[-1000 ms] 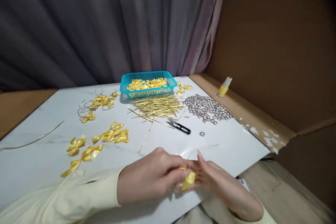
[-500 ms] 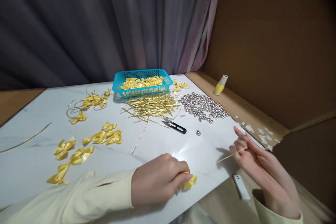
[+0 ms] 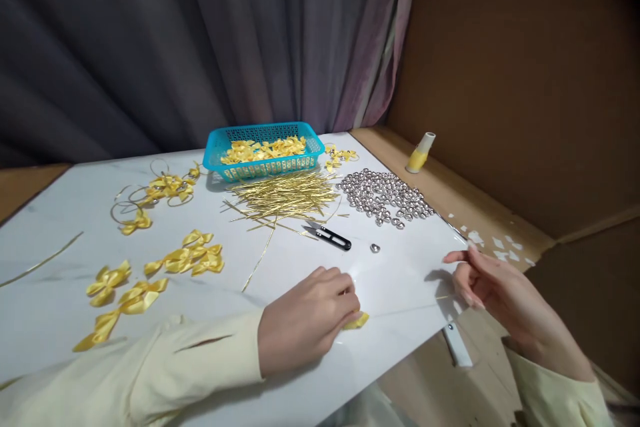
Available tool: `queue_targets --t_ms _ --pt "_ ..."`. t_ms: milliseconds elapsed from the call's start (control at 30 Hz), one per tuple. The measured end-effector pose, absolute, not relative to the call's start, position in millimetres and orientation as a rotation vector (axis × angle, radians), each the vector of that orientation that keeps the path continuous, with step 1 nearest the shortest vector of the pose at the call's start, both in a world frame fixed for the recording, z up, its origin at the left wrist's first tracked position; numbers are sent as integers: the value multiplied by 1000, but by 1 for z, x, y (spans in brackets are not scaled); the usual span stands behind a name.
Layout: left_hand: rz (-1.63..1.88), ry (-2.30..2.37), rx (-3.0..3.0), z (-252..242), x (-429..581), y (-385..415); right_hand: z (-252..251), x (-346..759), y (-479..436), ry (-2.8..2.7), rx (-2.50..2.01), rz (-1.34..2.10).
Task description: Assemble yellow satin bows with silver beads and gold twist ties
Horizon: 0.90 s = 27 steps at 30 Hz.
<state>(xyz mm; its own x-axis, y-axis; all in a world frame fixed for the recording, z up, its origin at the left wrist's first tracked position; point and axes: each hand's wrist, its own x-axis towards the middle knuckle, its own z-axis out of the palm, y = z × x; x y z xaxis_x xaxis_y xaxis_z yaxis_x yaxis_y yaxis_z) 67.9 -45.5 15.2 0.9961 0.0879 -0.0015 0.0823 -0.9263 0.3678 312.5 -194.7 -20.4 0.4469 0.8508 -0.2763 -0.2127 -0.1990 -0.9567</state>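
My left hand (image 3: 313,320) is closed in a pinch on a yellow satin bow (image 3: 357,321) near the front edge of the white table; most of the bow is hidden under the fingers. Over the table's right edge, my right hand (image 3: 493,290) has its fingers curled, with the tip of a thin gold tie (image 3: 443,297) showing beside them. A lone silver bead (image 3: 375,248) lies between the hands and the black thread snips (image 3: 329,236). Behind the snips is a pile of gold ties (image 3: 285,197), with a heap of silver beads (image 3: 383,195) to its right.
A blue basket (image 3: 270,167) of yellow bows stands at the back. Loose bows (image 3: 186,260) and bows with looped ties (image 3: 167,188) lie on the left. A yellow and white bottle (image 3: 421,153) stands beyond the right edge, and a white-handled object (image 3: 457,345) lies below it.
My right hand has shifted right and its fingers have curled more; less of the gold tie shows. My left hand now covers more of the bow. The whole view has shifted slightly.
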Motion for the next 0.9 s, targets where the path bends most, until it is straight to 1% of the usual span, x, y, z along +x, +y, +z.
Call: queue_targets --t_ms 133,200,267,367,500,700,900 --pt "227 6 2914 -2 85 -44 -3 312 -174 -968 -1787 1226" --pt "294 24 2954 -13 94 -41 4 313 -158 -1125 -1923 1215" --pt "340 78 2990 -22 103 -37 10 316 -140 -1250 -2029 1329" --pt "345 92 3046 -31 110 -33 20 320 -113 -1483 -1966 1643" --pt "347 51 3089 -34 112 -33 31 320 -89 -1666 -1858 1815" --pt "393 -1 3050 -39 112 -37 25 323 -73 -1696 -1842 1993" --pt "369 -11 3066 -40 111 -38 20 322 -67 -1714 -1890 2040"
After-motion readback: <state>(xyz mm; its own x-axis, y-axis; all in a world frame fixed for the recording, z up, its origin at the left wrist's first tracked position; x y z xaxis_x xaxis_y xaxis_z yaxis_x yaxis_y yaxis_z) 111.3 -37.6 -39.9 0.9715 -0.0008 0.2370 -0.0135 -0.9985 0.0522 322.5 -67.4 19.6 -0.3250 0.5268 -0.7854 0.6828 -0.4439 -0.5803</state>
